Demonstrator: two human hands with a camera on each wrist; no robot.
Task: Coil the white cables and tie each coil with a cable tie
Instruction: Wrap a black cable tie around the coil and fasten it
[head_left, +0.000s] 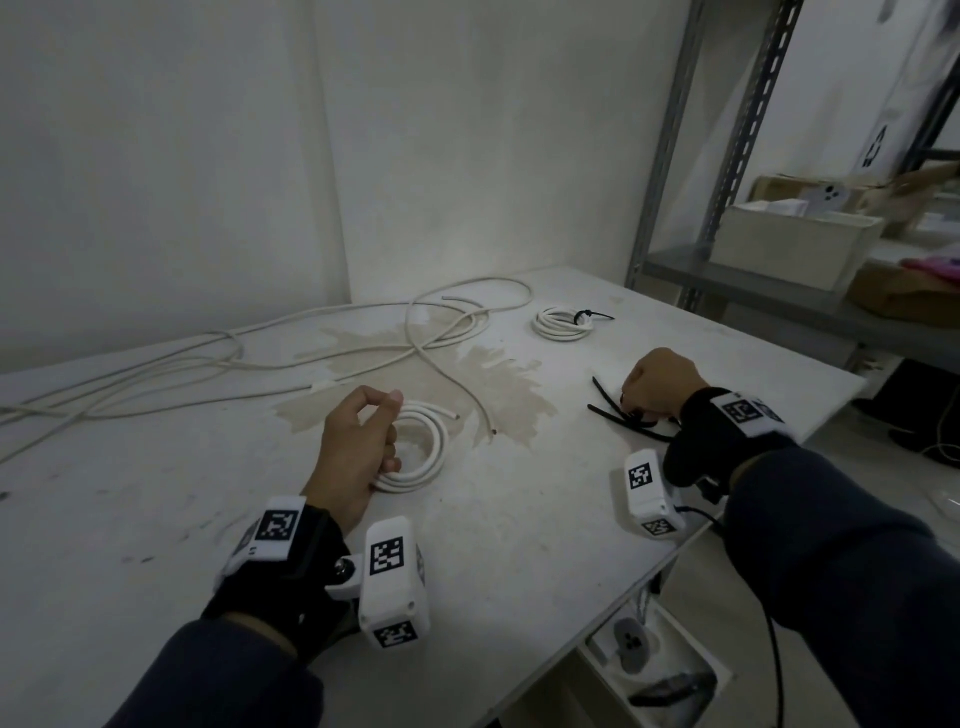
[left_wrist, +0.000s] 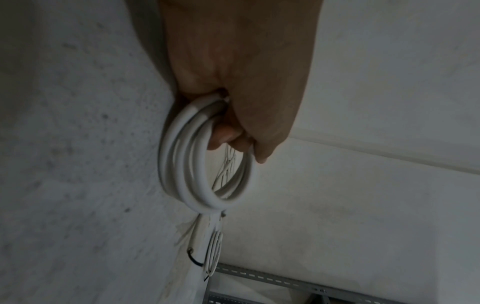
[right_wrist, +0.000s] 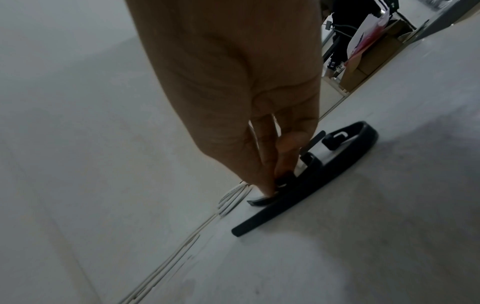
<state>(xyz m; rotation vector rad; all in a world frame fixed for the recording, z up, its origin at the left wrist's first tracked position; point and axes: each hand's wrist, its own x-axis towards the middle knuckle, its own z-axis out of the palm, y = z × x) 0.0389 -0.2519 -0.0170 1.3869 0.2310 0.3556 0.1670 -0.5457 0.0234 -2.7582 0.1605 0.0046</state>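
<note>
Long loose white round cables (head_left: 218, 358) sprawl across the far left of the pale, stained surface (head_left: 519, 519), their loops running toward its middle. Nearer the person, the left hand (head_left: 358, 441) has its grip clamped on a small coil of white round cable (head_left: 431, 452); the fingers curl through the coil's near side while its far side lies on the surface. The left wrist view shows several turns bunched in that hand (left_wrist: 233, 82), with the coil (left_wrist: 197, 164) hanging from the fingers. Farther back, right of centre, a finished small white cable coil (head_left: 563, 322) lies bound by a black cable tie (head_left: 592, 315). At the right, the right hand (head_left: 660, 379) reaches down to a bunch of black plastic cable ties (head_left: 623, 415) lying on the surface, its fingertips (right_wrist: 270, 185) pinched together on one tie end. A grey metal shelf rack (head_left: 737, 156) stands at the far right.
</note>
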